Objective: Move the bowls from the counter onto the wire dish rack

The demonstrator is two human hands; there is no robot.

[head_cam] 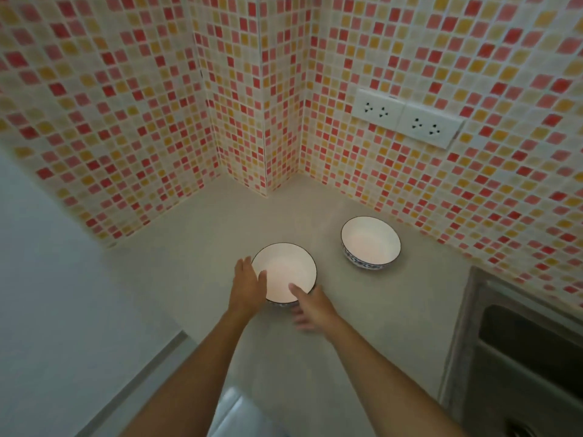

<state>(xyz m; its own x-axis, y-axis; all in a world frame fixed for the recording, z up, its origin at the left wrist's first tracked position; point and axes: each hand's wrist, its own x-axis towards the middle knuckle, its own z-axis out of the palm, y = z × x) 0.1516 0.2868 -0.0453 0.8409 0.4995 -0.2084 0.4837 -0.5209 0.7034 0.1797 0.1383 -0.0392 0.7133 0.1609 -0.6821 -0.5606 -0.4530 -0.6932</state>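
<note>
Reaching in with both hands here: the left hand (247, 283) has its fingers (244, 266) spread loosely along the left rim of the near bowl (284, 271), thumb tipped over the edge into the white inside. The right hand (310, 305) sits at the front-right rim, forefinger laid over the lip, the rest curled low and blurry, so I can't tell if they're actually clamped yet. So the bowl sits right between the two hands, just ahead of them, round so no long axis to worry about. It's white inside with a thin dark rim and some blue pattern outside. A matching far bowl (370, 242) is well apart, back right, nearer the right hand. Both stand upright on the pale surface (205, 247). No rack in view.
</note>
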